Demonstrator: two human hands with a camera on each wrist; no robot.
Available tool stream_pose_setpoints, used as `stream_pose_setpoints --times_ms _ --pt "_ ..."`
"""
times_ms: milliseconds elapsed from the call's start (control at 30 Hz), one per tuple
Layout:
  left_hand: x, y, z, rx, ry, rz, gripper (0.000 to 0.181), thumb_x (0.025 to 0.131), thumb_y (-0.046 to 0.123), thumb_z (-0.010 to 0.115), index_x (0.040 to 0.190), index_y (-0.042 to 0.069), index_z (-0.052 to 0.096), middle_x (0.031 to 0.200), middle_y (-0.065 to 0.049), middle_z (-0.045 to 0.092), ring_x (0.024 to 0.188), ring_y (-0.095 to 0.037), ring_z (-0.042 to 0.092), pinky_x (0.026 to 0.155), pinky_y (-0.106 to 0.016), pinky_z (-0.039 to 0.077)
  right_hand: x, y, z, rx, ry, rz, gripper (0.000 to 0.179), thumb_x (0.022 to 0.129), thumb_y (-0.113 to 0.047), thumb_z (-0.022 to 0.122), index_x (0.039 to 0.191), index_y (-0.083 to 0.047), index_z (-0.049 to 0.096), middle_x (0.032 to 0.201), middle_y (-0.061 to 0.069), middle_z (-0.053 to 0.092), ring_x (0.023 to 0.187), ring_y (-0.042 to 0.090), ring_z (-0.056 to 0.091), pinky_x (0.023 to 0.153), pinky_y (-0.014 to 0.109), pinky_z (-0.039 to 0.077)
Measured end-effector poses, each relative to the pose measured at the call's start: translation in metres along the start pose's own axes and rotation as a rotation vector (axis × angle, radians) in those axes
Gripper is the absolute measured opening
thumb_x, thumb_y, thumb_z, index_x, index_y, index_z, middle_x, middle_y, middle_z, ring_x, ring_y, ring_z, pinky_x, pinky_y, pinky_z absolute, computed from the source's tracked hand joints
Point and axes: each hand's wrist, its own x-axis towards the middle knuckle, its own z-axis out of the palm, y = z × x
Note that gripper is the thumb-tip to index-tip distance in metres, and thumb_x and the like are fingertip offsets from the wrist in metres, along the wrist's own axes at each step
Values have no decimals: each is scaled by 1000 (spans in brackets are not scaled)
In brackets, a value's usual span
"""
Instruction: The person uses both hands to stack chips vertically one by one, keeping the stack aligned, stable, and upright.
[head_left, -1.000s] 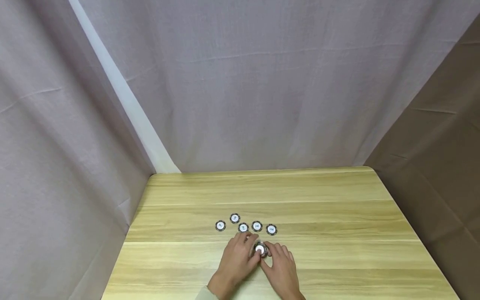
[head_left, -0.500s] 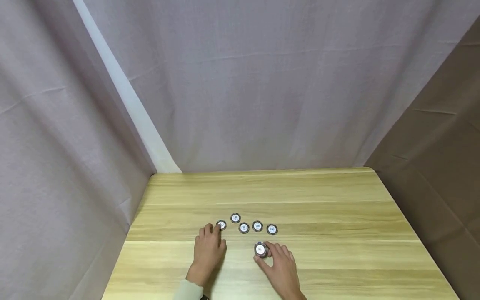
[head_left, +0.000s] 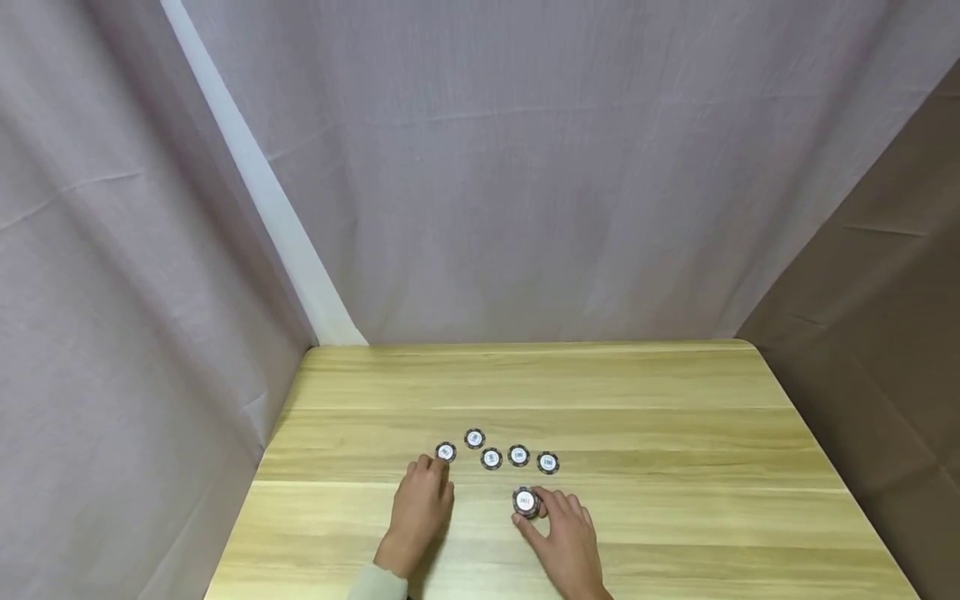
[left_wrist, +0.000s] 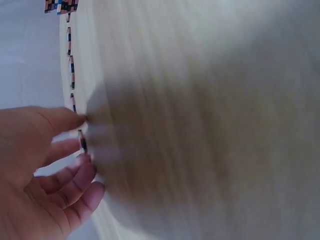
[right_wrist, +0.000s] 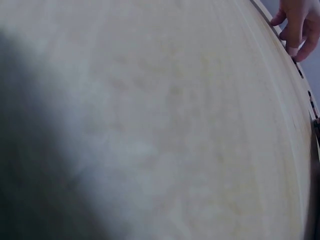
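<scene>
In the head view a short stack of dark-rimmed poker chips (head_left: 525,501), its top one marked 100, stands on the table. My right hand (head_left: 567,542) holds that stack between thumb and fingers at its right side. To the left, my left hand (head_left: 418,504) has a fingertip at the near edge of the leftmost loose poker chip (head_left: 446,451), which lies flat. The left wrist view has this chip (left_wrist: 83,142) between the spread thumb and fingers of the left hand (left_wrist: 45,165), not pinched. The right wrist view hides the right hand's fingers.
More loose poker chips lie flat in an uneven row: one chip (head_left: 474,438) farther back, then others rightward to the last chip (head_left: 548,462). The wooden table (head_left: 660,417) meets grey curtains (head_left: 480,208) at the back and left, and a brown cloth (head_left: 877,333) at the right.
My left hand has left the chip stack and moved left to the leftmost loose chip, staying there over the last half second. My right hand keeps holding the stack in place.
</scene>
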Motion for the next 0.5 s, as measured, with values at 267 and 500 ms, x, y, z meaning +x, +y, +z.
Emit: stream_pose_setpoints --times_ms 267,500 --pt "8 1 9 -5 -20 -31 55 90 26 84 138 6 65 122 -17 62 97 -29 65 72 -40 58 -2 2 3 -15 22 -13 53 87 -55 82 124 -18 72 84 -19 46 84 4 39 79 30 38" --pt "17 0 9 -46 6 -6 28 90 17 83 114 8 71 118 -10 65 95 -27 63 70 -40 56 -1 2 3 -26 31 -25 53 88 -55 81 124 -17 72 84 -20 45 83 3 38 78 29 38"
